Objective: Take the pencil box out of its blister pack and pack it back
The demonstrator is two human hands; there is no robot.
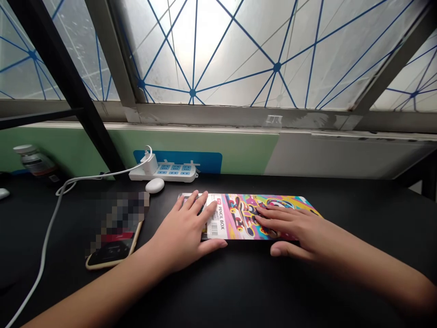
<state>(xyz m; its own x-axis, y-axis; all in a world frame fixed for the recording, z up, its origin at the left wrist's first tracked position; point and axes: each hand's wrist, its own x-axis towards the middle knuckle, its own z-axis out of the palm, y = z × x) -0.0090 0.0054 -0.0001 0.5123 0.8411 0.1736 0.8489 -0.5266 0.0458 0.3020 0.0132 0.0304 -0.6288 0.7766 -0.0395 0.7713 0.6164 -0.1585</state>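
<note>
On the black desk lies a flat, brightly coloured pencil box point(235, 218), printed with skateboard pictures and a white "PENCIL BOX" label with a barcode. My left hand point(187, 228) rests on its left end, fingers spread over the edge and label, thumb along the near side. Across the right part of the box my right hand point(290, 228) lies flat, fingers stretched out to the left and thumb just off the near edge. Both hands cover parts of the printed top.
Left of the box lie a phone point(112, 250) and a white oval case point(154, 186). A white power strip point(177, 173) with a plugged-in charger stands by the wall. Its white cable point(44, 255) runs down the left side. A bottle point(36, 161) stands at the far left.
</note>
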